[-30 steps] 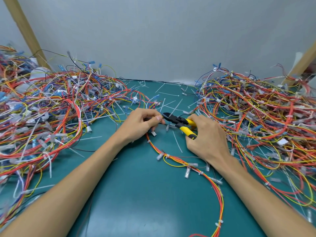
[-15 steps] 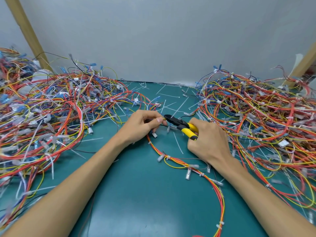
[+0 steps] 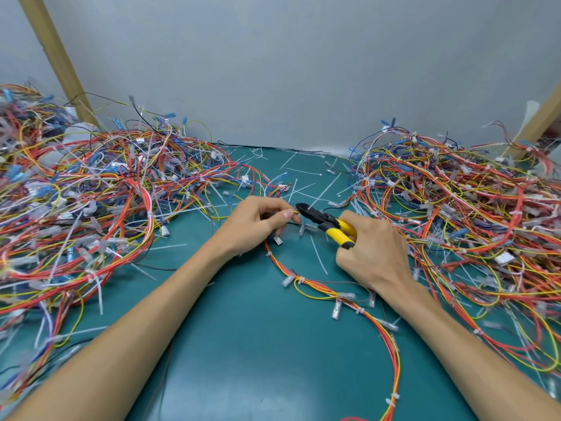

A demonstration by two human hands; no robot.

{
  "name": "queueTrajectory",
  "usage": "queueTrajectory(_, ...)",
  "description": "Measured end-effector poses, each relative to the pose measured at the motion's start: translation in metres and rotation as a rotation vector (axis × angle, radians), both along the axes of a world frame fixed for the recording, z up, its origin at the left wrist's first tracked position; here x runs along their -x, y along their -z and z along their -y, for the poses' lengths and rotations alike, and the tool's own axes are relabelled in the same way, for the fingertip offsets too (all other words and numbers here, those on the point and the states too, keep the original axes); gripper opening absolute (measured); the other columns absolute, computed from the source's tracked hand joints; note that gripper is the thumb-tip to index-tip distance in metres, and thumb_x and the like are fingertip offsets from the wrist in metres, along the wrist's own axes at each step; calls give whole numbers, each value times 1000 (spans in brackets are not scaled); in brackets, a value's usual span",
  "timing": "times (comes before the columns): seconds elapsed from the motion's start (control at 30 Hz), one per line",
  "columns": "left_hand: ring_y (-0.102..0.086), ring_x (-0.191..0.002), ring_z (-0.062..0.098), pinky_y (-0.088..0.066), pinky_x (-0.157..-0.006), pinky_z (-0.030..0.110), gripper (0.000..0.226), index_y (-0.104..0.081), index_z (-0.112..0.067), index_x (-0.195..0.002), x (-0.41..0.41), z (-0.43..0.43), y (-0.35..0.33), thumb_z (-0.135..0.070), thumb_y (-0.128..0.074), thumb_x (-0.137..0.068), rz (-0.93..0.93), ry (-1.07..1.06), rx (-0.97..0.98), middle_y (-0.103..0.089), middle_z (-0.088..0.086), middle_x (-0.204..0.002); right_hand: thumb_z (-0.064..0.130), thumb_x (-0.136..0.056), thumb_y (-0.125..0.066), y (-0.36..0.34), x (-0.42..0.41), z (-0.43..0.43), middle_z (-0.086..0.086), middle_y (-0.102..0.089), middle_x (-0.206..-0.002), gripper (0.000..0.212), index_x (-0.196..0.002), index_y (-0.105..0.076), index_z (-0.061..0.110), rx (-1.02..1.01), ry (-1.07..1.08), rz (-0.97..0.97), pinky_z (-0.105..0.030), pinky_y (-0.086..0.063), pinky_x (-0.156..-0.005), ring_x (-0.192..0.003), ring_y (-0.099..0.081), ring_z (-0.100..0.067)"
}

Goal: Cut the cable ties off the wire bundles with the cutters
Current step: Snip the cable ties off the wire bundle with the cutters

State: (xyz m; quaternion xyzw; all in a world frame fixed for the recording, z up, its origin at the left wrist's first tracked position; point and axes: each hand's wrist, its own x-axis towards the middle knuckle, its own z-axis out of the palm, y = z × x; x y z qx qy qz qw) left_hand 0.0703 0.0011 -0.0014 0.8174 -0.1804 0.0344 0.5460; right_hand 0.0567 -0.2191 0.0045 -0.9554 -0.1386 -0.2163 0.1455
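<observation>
A thin red, orange and yellow wire bundle [image 3: 315, 285] runs across the green mat from my left hand down to the bottom edge, with several white cable ties [image 3: 299, 280] along it. My left hand [image 3: 258, 224] pinches the upper end of this bundle between thumb and fingers. My right hand [image 3: 372, 253] grips the yellow handles of the cutters [image 3: 329, 226]. Their black jaws point left and sit right at my left thumb tip, at the wires held there.
Large tangled heaps of coloured wires lie on the left [image 3: 85, 208] and on the right [image 3: 461, 214]. Cut white tie strips [image 3: 318, 258] are scattered on the green mat [image 3: 243, 344]. A grey wall and two slanted wooden posts [image 3: 54, 56] stand behind.
The cutters' jaws have stayed at my left thumb tip. Both hands have barely shifted; the view has dipped slightly.
</observation>
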Motion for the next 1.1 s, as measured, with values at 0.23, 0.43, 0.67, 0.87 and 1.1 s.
queueTrajectory(0.23,-48,-60,16,-38,-64,31,22,-73,-14,-92,1,1,0,-18,-52,-100,12,-10,-23,-47,-7,-55,27,-54,-47,1,-3,1,-1,-39,-47,18,-67,-45,14,-33,27,0,-22,-17,-46,-48,-34,-20)
queueTrajectory(0.43,-47,-58,12,-35,-60,27,23,-73,-19,-91,4,1,-1,-20,-52,-100,3,-17,-19,-47,-7,-55,28,-58,-47,2,-1,1,0,-44,-50,15,-69,-47,17,-37,30,-6,-21,-21,-45,-53,-43,-25)
queueTrajectory(0.67,-45,-58,13,-33,-58,25,24,-74,-22,-91,3,0,-1,-22,-52,-101,0,-12,-6,-48,-4,-55,27,-62,-47,6,-4,4,6,-56,-74,25,-87,-53,27,-16,-28,-6,-19,-21,-50,-68,-49,-24)
queueTrajectory(0.87,-43,-59,13,-29,-55,24,25,-73,-27,-88,1,-1,1,-25,-52,-101,0,-15,1,-49,-6,-55,28,-61,-46,7,-5,4,6,-56,-75,30,-90,-54,28,-18,-28,11,-21,-22,-51,-69,-50,-24)
queueTrajectory(1.1,-40,-57,12,-28,-52,21,24,-73,-24,-89,0,-1,2,-23,-52,-101,-6,-29,28,-49,-7,-55,30,-60,-47,5,-2,5,7,-54,-63,22,-80,-55,25,-27,1,10,-19,-22,-48,-61,-49,-23)
